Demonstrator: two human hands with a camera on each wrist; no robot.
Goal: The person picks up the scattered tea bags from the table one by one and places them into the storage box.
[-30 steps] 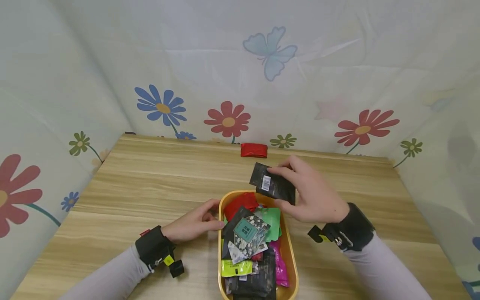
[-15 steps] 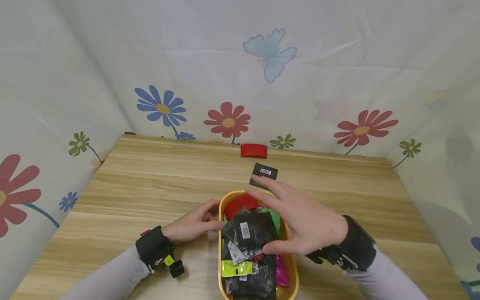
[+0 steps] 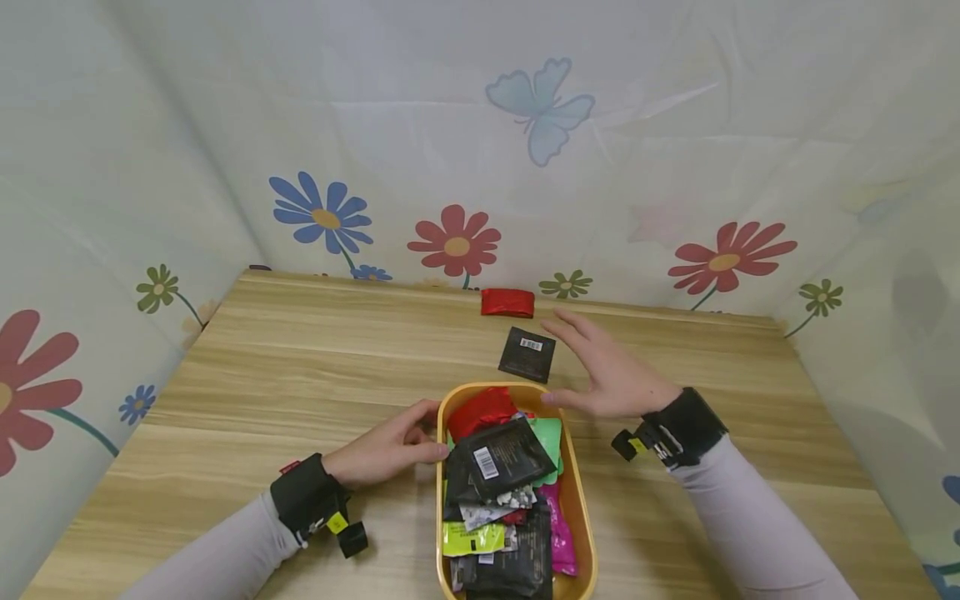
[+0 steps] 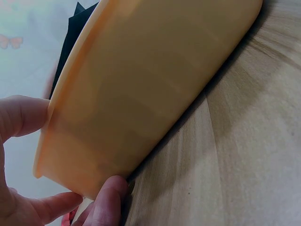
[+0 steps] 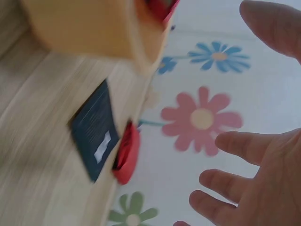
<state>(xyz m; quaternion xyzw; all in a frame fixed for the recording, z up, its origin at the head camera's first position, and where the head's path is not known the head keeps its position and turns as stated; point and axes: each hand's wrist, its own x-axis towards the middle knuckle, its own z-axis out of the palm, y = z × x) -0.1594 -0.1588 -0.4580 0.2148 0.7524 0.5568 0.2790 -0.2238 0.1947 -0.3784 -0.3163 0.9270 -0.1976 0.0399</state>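
My left hand (image 3: 390,447) holds the left side of a yellow plastic bin (image 3: 582,510). In the left wrist view its thumb (image 4: 23,115) touches the rim and the other fingers bend round the bin's lower corner. My right hand (image 3: 617,375) hovers with fingers spread beside the bin's far right corner, holding nothing. A flat black sachet (image 3: 527,355) with a white barcode label lies on the table just beyond the bin. Another black sachet (image 3: 517,460) rests on top of the pile inside, label up, partly covering a patterned grey-white packet (image 3: 480,514).
Also in the bin are a red packet (image 3: 480,414), green packets (image 3: 549,435), a yellow-green one (image 3: 472,539) and a magenta one (image 3: 558,537). A red packet (image 3: 507,302) lies near the table's back edge. Behind hangs a flower-printed curtain (image 3: 375,100).
A black sachet left my right hand and now lies on the bin's pile. The hand then moved away right, uncovering the other black sachet on the table. My left hand stayed.
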